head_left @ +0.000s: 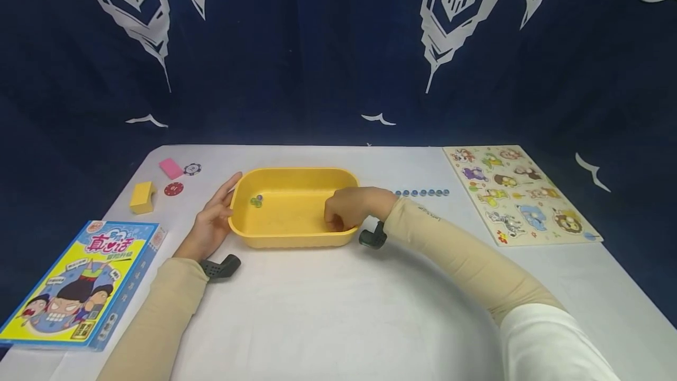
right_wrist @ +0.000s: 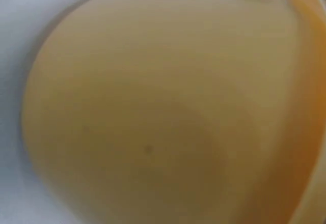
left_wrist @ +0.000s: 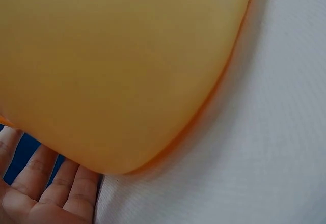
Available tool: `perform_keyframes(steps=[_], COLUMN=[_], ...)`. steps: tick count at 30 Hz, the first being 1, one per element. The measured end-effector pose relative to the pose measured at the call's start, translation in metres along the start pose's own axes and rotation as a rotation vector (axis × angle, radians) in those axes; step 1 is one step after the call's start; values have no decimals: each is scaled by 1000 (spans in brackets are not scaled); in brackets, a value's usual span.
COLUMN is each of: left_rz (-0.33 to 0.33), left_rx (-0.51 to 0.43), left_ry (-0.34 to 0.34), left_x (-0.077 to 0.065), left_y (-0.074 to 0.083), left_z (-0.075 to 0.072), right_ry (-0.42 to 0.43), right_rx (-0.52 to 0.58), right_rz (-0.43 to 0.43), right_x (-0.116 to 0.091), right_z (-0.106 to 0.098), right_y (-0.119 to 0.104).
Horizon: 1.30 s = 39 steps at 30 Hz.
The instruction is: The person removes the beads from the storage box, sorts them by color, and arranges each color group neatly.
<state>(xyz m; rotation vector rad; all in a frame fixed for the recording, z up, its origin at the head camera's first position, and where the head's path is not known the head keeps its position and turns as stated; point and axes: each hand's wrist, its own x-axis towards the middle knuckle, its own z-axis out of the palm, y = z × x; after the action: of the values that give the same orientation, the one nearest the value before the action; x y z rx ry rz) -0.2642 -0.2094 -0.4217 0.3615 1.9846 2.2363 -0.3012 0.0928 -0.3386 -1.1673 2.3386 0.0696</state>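
A yellow plastic tray (head_left: 296, 242) sits on the white table. Against its left end rests my left hand (head_left: 208, 225), its fingers fairly straight along the outer wall; in the left wrist view the fingers (left_wrist: 66, 188) show beside the tray's side. My right hand (head_left: 351, 206) reaches over the right rim into the tray, knuckles bent and fingertips low near the floor. Those fingertips are hidden, so I cannot tell what they hold. Several small glass marbles (head_left: 256, 201), greenish and blue, lie together at the tray's left. The right wrist view is filled by the tray's outer wall (right_wrist: 147, 96).
A row of blue marbles (head_left: 423, 193) runs right of the tray. An animal puzzle board (head_left: 520, 196) lies at far right. Left are a boxed game (head_left: 79, 287), a yellow block (head_left: 142, 197), a pink block (head_left: 171, 168), a red chip (head_left: 173, 189) and a black-and-white chip (head_left: 193, 169).
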Motion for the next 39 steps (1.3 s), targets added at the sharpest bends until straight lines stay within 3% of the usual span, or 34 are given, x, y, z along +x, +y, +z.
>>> perform_keyframes(steps=[7,19,26,32,36,39], left_rz=[6,1,12,12,6,10], left_rx=[-3,-5,3,4,0,-5], left_ry=[-8,-12,-23,-22,-16,-19], left_x=[1,2,4,3,2,2], left_y=[1,-1,-2,-1,0,0], left_z=[2,3,4,3,3,2], right_ry=[3,51,227,345,426,519], right_rx=[-8,140,426,659,801,894], right_rz=[-32,-54,-160,-282,-313,-285], right_x=[-2,-4,-30,-51,-69,-86], right_z=[0,1,-8,1,10,16], right_y=[-1,1,9,24,37,50])
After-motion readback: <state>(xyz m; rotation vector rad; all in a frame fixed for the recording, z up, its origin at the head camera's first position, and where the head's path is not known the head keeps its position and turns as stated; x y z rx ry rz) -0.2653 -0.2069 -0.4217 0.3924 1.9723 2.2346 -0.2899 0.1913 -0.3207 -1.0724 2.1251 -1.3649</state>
